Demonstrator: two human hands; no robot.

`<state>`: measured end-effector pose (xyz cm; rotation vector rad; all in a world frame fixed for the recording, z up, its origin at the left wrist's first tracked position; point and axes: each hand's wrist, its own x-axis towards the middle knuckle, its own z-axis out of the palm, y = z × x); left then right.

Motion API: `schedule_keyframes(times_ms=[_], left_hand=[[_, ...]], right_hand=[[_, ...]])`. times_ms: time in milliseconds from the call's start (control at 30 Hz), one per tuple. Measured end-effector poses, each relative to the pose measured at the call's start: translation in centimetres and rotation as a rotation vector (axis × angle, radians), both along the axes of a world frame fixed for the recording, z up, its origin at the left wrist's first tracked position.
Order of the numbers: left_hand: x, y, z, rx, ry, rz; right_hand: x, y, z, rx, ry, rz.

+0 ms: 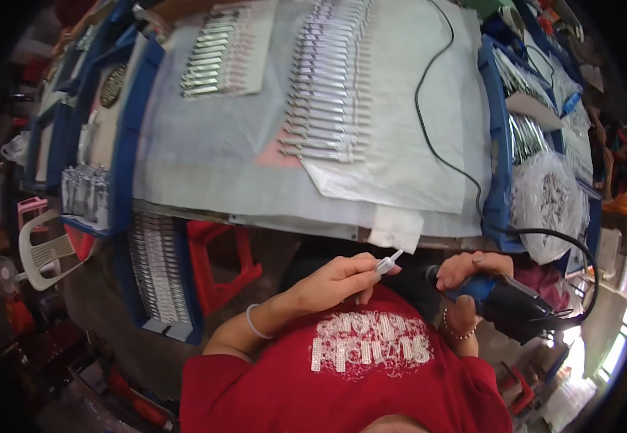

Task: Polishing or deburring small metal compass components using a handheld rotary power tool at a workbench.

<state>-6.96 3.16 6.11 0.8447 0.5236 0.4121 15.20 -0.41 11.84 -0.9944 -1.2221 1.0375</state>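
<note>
My left hand (338, 281) is closed around a small, slim silver part (387, 264), whose thin pale tip points up and right from the fingers; its exact kind is too small to tell. My right hand (475, 268) grips a blue and black corded power tool (504, 299), with its dark front end toward my left hand. A gap separates the tool from the silver part. Both hands are in front of the table edge, above my lap. On the table lies a long column of similar slim silver parts (324, 108), side by side, and a shorter row (209, 61) to its left.
A black cable (418, 101) runs across the table (219, 169). Blue crates with metal parts stand at the right (499, 144) and left (127, 123); a clear plastic bag (550, 209) sits on the right one. Below left are a blue tray (193, 296) and a red stool (250, 268).
</note>
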Motion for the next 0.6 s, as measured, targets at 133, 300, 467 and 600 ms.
schedule_keyframes(times_ms=[133, 300, 467, 600], left_hand=[[-4.5, 3.6, 3.4, 0.164, 0.149, 0.227], [-11.0, 16.6, 3.9, 0.733, 0.348, 0.593], [-17.2, 31.7, 2.0, 1.007, 0.582, 0.554], [-18.6, 39.7, 0.2, 1.072, 0.717, 0.371]], right_hand=[[0.4, -0.2, 0.3, 0.021, 0.040, 0.005], [0.1, -0.5, 1.2, 0.004, -0.070, -0.066], [0.5, -0.5, 0.8, -0.145, -0.070, -0.057], [0.7, 0.1, 0.7, -0.120, -0.219, -0.078]])
